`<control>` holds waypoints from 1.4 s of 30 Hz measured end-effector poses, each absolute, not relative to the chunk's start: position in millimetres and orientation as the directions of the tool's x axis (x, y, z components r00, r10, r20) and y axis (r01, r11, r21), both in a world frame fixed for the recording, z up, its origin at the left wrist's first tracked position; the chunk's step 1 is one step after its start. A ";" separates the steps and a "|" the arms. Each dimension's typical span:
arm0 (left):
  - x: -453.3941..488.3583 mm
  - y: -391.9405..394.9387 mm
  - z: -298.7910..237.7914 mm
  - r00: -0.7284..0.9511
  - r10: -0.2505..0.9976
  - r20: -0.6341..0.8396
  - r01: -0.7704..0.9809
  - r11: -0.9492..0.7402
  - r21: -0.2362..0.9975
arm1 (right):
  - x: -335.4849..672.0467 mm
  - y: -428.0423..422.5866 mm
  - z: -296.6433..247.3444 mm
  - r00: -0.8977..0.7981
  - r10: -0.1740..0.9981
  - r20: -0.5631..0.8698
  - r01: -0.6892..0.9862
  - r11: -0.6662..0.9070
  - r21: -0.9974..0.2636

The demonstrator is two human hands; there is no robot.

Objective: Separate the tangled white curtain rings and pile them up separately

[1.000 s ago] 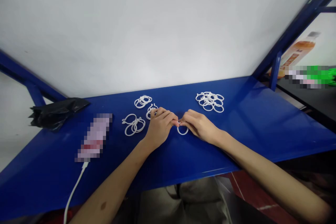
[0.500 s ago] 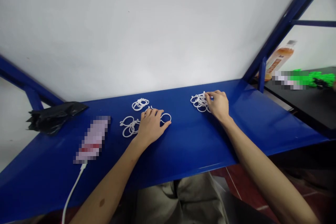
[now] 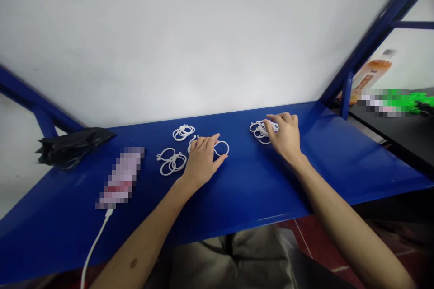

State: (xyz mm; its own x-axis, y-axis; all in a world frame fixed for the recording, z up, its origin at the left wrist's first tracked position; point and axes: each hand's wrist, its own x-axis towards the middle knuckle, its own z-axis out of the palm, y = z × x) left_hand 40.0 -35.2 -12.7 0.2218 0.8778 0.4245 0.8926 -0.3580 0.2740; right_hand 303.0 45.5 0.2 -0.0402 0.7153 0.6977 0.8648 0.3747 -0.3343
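Head view: on a blue table (image 3: 244,189), a cluster of white rings (image 3: 259,135) lies at the right hand's (image 3: 284,137) thumb and forefinger, left of its palm; whether they grip one, I cannot tell. The left hand (image 3: 202,156), farther off, holds thumb and forefinger apart, a single ring (image 3: 228,148) between.

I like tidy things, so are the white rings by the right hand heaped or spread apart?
Heaped: the white rings overlap on the blue table, though the right hand hides part.

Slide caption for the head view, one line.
On a blue table, left hand by one white ring, right hand at a pile of rings.
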 end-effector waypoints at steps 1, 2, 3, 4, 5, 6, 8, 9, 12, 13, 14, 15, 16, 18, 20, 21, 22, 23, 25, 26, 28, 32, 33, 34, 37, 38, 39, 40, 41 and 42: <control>40.6 -35.8 -12.9 0.248 0.862 0.442 0.875 -0.395 0.280 | 295.9 39.7 2.5 -0.096 0.717 0.691 0.827 0.444 -0.346; 41.3 -36.4 -13.3 0.277 0.844 0.460 0.854 -0.435 0.285 | 288.2 33.5 4.0 -0.166 0.722 0.671 0.772 0.519 -0.368; 41.9 -37.0 -13.7 0.306 0.824 0.477 0.831 -0.476 0.288 | 280.4 27.3 4.8 -0.251 0.730 0.636 0.699 0.591 -0.403; 42.4 -37.5 -14.2 0.336 0.803 0.493 0.808 -0.514 0.287 | 272.9 21.3 4.8 -0.341 0.736 0.585 0.616 0.645 -0.452; 43.0 -37.9 -14.7 0.364 0.782 0.507 0.785 -0.550 0.285 | 266.1 16.0 4.2 -0.424 0.737 0.527 0.537 0.673 -0.508; 43.4 -38.2 -15.1 0.390 0.761 0.518 0.763 -0.583 0.280 | 260.4 11.6 3.0 -0.495 0.734 0.466 0.473 0.677 -0.563; 44.2 -38.8 -15.3 0.432 0.726 0.534 0.721 -0.634 0.278 | 253.1 6.1 -0.2 -0.574 0.732 0.368 0.405 0.644 -0.649; 44.5 -39.0 -15.1 0.443 0.716 0.539 0.703 -0.651 0.287 | 251.6 5.0 -1.7 -0.585 0.738 0.336 0.393 0.620 -0.678; 45.4 -39.8 -13.4 0.409 0.731 0.547 0.665 -0.649 0.370 | 252.4 5.8 -4.2 -0.566 0.770 0.295 0.379 0.561 -0.736; 45.6 -39.9 -12.6 0.377 0.747 0.548 0.660 -0.631 0.407 | 253.4 6.5 -4.2 -0.559 0.778 0.287 0.373 0.545 -0.751; 45.9 -40.1 -11.9 0.342 0.765 0.545 0.656 -0.610 0.445 | 254.3 7.1 -3.8 -0.554 0.784 0.279 0.365 0.530 -0.765; 46.1 -40.0 -11.1 0.310 0.783 0.538 0.651 -0.588 0.480 | 254.9 7.3 -3.3 -0.554 0.788 0.270 0.359 0.519 -0.776; 46.4 -39.9 -10.5 0.283 0.801 0.527 0.645 -0.566 0.513 | 255.2 7.2 -2.6 -0.551 0.791 0.266 0.357 0.512 -0.781; 47.0 -39.3 -9.4 0.234 0.833 0.502 0.635 -0.522 0.570 | 254.9 6.2 -1.2 -0.533 0.796 0.288 0.372 0.526 -0.765; 47.6 -38.2 -8.5 0.175 0.863 0.475 0.633 -0.468 0.616 | 254.4 4.6 -0.3 -0.515 0.776 0.364 0.398 0.593 -0.700; 47.9 -37.6 -8.2 0.142 0.876 0.461 0.632 -0.439 0.639 | 254.2 3.8 -0.1 -0.518 0.752 0.408 0.406 0.636 -0.656; 48.2 -37.1 -7.8 0.109 0.889 0.444 0.625 -0.409 0.665 | 254.0 3.0 0.0 -0.533 0.721 0.443 0.405 0.677 -0.614; 48.4 -36.6 -7.4 0.078 0.903 0.423 0.612 -0.379 0.695 | 253.8 2.3 -0.2 -0.555 0.690 0.464 0.396 0.710 -0.582; 48.7 -36.3 -6.3 0.036 0.928 0.370 0.569 -0.323 0.756 | 253.0 0.8 -1.2 -0.589 0.658 0.469 0.375 0.736 -0.563; 48.9 -36.5 -5.7 0.029 0.939 0.343 0.548 -0.302 0.780 | 252.4 0.2 -1.9 -0.592 0.661 0.461 0.368 0.730 -0.576; 49.1 -37.5 -4.2 0.044 0.950 0.309 0.511 -0.287 0.810 | 251.3 -0.9 -3.2 -0.568 0.692 0.446 0.361 0.696 -0.620; 49.5 -39.8 -2.5 0.107 0.941 0.320 0.451 -0.333 0.828 | 250.7 -1.2 -3.0 -0.525 0.746 0.411 0.335 0.624 -0.706; 49.4 -40.0 -2.7 0.114 0.937 0.331 0.451 -0.346 0.823 | 250.9 -1.0 -2.4 -0.538 0.746 0.392 0.329 0.614 -0.717; 49.2 -39.8 -3.4 0.121 0.931 0.344 0.461 -0.360 0.811 | 251.0 -0.9 -1.8 -0.560 0.741 0.369 0.325 0.607 -0.725; 47.6 -38.3 -7.1 0.141 0.906 0.400 0.527 -0.411 0.744 | 250.9 -1.2 -0.2 -0.641 0.707 0.298 0.317 0.598 -0.736; 47.0 -37.7 -8.7 0.146 0.893 0.425 0.551 -0.430 0.715 | 250.7 -1.5 0.1 -0.660 0.696 0.284 0.313 0.597 -0.738; 46.4 -37.1 -10.2 0.151 0.880 0.451 0.574 -0.449 0.684 | 250.5 -2.0 0.2 -0.674 0.687 0.273 0.307 0.596 -0.742; 46.0 -36.8 -11.8 0.156 0.865 0.477 0.595 -0.468 0.654 | 250.5 -2.5 0.2 -0.685 0.679 0.264 0.300 0.594 -0.747; 45.7 -36.8 -13.2 0.163 0.851 0.500 0.610 -0.485 0.626 | 250.5 -2.9 0.2 -0.693 0.672 0.259 0.293 0.592 -0.751; 45.7 -36.9 -14.5 0.174 0.838 0.518 0.621 -0.502 0.603 | 250.7 -3.4 0.0 -0.700 0.666 0.258 0.286 0.593 -0.752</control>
State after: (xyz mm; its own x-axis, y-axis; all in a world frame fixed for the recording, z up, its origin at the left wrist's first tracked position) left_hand 45.7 -36.9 -14.5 0.1743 0.8376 0.5177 0.6206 -0.5017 0.6026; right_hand 250.7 -3.4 0.0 -0.7000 0.6658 0.2584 0.2864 0.5931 -0.7524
